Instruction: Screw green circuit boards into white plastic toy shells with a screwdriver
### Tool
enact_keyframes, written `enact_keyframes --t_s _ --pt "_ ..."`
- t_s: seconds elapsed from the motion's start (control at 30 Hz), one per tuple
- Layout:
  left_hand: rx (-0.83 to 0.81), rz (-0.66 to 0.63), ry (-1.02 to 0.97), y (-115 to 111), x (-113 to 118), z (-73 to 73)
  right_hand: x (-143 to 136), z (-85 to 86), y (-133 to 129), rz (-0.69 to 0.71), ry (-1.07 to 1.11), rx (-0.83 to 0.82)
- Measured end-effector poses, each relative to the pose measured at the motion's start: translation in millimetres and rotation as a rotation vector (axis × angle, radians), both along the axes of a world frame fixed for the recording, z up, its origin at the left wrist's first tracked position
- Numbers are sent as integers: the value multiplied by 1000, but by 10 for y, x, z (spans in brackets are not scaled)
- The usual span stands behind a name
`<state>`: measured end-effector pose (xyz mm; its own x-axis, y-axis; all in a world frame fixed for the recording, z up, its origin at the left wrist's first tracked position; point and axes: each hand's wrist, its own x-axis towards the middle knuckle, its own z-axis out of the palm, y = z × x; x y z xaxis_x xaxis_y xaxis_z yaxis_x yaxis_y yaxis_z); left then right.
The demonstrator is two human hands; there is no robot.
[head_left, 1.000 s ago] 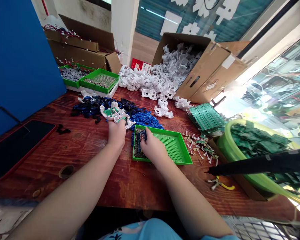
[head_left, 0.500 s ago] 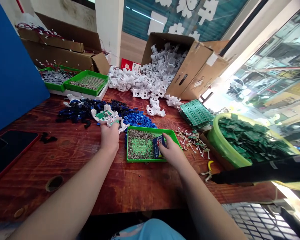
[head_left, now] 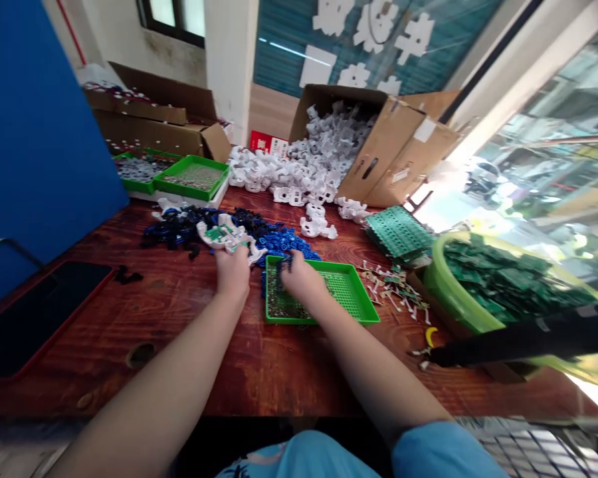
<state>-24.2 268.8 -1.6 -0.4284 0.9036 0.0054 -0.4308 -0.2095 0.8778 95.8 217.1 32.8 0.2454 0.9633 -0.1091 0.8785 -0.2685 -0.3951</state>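
My left hand (head_left: 232, 273) grips a white plastic shell (head_left: 208, 236) with a green circuit board (head_left: 218, 232) inside, held just above the table. My right hand (head_left: 303, 284) is closed on a dark card (head_left: 280, 273), blurred by motion, down in the green tray (head_left: 359, 292) at its left end. Small metal screws (head_left: 282, 309) are heaped around the card there. The right half of the tray's perforated floor shows bare green. Beyond the tray lie blue ring-like parts (head_left: 282, 244) and a pile of black parts (head_left: 172, 229).
White shells (head_left: 299, 172) spill from a cardboard box (head_left: 379, 159) at the back. Two green trays (head_left: 194, 178) stand back left. On the right are a stack of green boards (head_left: 398, 234), loose wired pieces (head_left: 393, 292), and a yellow tub (head_left: 441, 285) beside a black bar (head_left: 518, 342).
My right hand has swept the card leftward through the tray, pushing the screws to the left end. My left hand still holds the shell. The whole view has shifted slightly.
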Motion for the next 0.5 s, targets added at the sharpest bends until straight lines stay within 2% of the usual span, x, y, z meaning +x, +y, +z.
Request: enact_keyframes --t_s 0.17,0.33,0.43,0.5 --pt "-29 -22 -13 6 25 0 343 -10 -116 -96 2 -1" --pt "-83 -144 -60 -67 41 68 696 -27 -363 -214 12 -2" --pt "-132 -236 -113 -82 72 94 708 2 -461 -242 3 15" --pt "-147 -276 -153 -92 81 127 554 41 -471 -167 -2 57"
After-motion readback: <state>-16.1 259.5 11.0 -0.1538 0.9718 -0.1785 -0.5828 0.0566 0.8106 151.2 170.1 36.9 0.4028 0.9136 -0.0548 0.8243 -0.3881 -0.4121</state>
